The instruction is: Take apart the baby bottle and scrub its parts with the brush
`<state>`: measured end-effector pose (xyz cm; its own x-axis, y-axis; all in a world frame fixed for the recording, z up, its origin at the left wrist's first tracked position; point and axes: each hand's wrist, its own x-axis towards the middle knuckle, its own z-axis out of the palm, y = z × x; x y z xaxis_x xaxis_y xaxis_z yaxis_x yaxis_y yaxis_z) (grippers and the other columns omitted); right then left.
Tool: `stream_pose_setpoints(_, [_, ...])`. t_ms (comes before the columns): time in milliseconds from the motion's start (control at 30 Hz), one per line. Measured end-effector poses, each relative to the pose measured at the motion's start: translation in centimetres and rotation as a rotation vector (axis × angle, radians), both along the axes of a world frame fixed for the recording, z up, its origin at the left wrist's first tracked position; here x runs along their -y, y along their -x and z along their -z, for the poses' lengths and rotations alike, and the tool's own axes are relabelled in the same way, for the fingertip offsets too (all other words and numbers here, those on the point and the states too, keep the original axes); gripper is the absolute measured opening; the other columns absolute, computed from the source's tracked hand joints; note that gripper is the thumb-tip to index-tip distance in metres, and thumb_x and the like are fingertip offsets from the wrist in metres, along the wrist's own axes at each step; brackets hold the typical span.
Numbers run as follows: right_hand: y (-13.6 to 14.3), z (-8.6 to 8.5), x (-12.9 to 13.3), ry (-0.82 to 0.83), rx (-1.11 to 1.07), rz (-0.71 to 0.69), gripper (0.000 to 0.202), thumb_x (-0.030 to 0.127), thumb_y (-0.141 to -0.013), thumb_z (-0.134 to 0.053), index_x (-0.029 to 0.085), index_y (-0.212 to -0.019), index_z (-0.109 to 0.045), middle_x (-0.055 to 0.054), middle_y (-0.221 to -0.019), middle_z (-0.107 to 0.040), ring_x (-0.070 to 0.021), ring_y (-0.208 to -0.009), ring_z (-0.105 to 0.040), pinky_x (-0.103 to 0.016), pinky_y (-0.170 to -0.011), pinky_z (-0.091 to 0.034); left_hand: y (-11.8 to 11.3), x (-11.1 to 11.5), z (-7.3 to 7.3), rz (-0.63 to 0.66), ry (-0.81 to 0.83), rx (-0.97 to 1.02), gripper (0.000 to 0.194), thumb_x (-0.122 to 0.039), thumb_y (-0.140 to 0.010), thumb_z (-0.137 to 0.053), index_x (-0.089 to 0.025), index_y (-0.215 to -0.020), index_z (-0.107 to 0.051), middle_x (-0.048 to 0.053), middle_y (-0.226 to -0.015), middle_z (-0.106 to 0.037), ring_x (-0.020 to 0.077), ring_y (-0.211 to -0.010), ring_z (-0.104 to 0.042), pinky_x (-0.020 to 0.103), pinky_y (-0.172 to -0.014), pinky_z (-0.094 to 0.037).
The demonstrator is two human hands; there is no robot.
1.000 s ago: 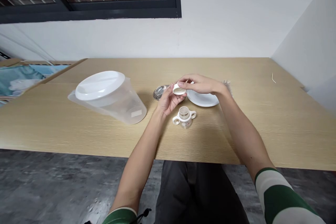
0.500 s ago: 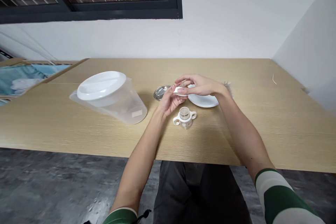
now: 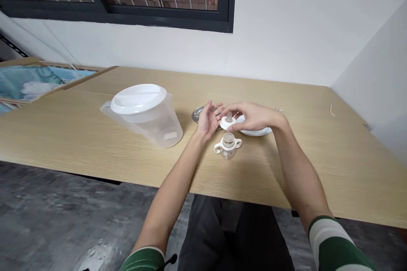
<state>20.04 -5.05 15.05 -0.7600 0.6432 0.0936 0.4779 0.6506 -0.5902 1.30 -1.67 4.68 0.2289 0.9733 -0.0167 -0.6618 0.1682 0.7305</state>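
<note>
Head view shows a round white cap (image 3: 226, 125) with translucent teat (image 3: 229, 116).

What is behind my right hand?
Part of a white plate shows; your right hand covers the rest. A greyish thing peeking out beyond is too hidden to identify.

We pinch a white collar (image 3: 225, 125), its clear teat (image 3: 229, 116) pointing up, in our right hand (image 3: 251, 116), near and apart from a small clear bottle (image 3: 228, 155). That bottle stands upright on the tabletop (image 3: 152, 163), its neck (image 3: 228, 139) uncovered, a white two-handled ring (image 3: 228, 148) around it.
</note>
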Motion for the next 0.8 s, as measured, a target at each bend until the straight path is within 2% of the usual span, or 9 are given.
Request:
stream_pose_setpoints(167, [0.6,0.4,0.2,0.0,0.175,-0.01,0.037,0.033,-0.073,-0.081,0.02,-0.106,-0.07,-0.003,-0.097,-0.069,-0.0181,-0.085,-0.06,-0.027,-0.073,-0.042,0.4,0.0,-0.2,0.025,0.033,0.001,0.035,-0.045,-0.099,-0.05,-0.013,-0.098,-0.064,0.007,-0.082,-0.072,0.0154,-0.062,-0.068,0.027,-0.059,-0.056])
stream_pose_setpoints(367, [1.5,0.7,0.6,0.041,0.311,-0.001,0.037,0.024,-0.069,-0.081,0.019,-0.104,-0.071,-0.001,-0.087,-0.069,-0.0157,-0.076,-0.06,-0.025,-0.066,-0.039,0.6,0.1,-0.6,0.038,0.078,0.055,0.038,-0.043,-0.103,-0.043,-0.012,-0.099,-0.064,0.007,-0.08,-0.072,0.0137,-0.059,-0.067,0.024,-0.056,-0.054])
stream_pose_setpoints(567, [1.9,0.9,1.0,0.06,0.357,0.017,0.039,0.026,-0.071,-0.081,0.02,-0.108,-0.071,-0.001,-0.085,-0.068,-0.0149,-0.073,-0.06,-0.025,-0.064,-0.038,0.8,0.2,-0.7,0.053,0.084,0.096,0.036,-0.043,-0.102,-0.044,-0.012,-0.1,-0.063,0.007,-0.079,-0.071,0.0136,-0.058,-0.066,0.024,-0.056,-0.053])
stream_pose_setpoints(800, [2.8,0.4,2.3,0.053,0.409,0.012,0.031,0.017,-0.074,-0.075,0.02,-0.104,-0.07,0.002,-0.079,-0.064,-0.0139,-0.073,-0.056,-0.024,-0.066,-0.037,1.0,0.1,-0.6,0.052,0.076,0.101,0.034,-0.043,-0.1,-0.048,-0.013,-0.101,-0.063,0.007,-0.08,-0.07,0.0135,-0.058,-0.065,0.024,-0.055,-0.052])
